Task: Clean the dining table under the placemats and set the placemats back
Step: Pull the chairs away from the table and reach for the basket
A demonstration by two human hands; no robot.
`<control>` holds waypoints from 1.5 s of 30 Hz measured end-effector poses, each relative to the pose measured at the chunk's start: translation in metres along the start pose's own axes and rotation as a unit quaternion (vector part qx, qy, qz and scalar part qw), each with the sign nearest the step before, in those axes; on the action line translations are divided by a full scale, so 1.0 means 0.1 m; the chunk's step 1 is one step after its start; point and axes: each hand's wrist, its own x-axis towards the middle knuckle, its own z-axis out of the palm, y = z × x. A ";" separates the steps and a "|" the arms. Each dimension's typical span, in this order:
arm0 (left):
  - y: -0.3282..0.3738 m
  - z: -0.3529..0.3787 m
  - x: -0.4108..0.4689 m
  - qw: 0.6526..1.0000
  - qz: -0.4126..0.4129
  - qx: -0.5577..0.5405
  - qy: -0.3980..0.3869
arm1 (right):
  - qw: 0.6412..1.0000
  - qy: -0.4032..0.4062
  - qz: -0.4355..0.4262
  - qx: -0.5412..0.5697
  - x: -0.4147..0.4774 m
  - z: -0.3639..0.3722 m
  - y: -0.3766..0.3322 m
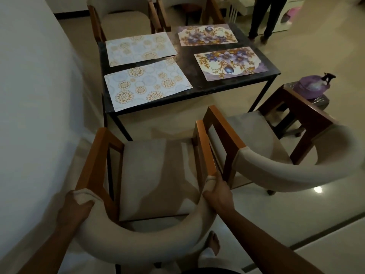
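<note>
Left hand (76, 206) and right hand (218, 191) curl their fingers round the two ends of the padded chair back (138, 241) — gripping it; beyond the fingers, past the seat (156, 175), the dining table (199, 87) bears circle-patterned placemats (147, 85) leftward — floral placemats (230, 63) rightward, all flat.

The chair back (138, 242) hides the palm of my left grip (76, 206) and part of my foot (213, 244) below it. Far ahead of both grips, a person (260, 16) is cut off above the legs by the top edge. Right of my right grip (217, 191), a purple object (314, 87) is too blurred to name.
</note>
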 end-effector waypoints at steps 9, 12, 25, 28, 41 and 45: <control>0.91 -0.19 -0.81 0.998 -0.047 0.038 -0.012 | 0.999 0.009 -0.020 -0.040 0.51 -0.40 -0.05; 0.97 -0.17 -0.81 0.996 -0.053 0.029 -0.064 | 0.998 0.001 -0.027 -0.053 0.65 -0.53 -0.07; 1.18 -0.15 -1.01 0.994 -0.050 0.038 -0.088 | 0.995 -0.011 -0.041 -0.085 0.89 -0.70 -0.09; 1.20 -0.16 -1.06 0.995 -0.040 0.028 -0.087 | 0.995 -0.014 -0.051 -0.087 0.91 -0.70 -0.05; 1.24 -0.15 -1.27 0.996 -0.047 0.007 -0.071 | 0.995 -0.007 -0.051 -0.087 1.03 -0.71 0.05; 1.20 -0.11 -1.28 0.996 -0.047 0.019 -0.077 | 0.995 -0.006 -0.050 -0.086 1.02 -0.73 0.04</control>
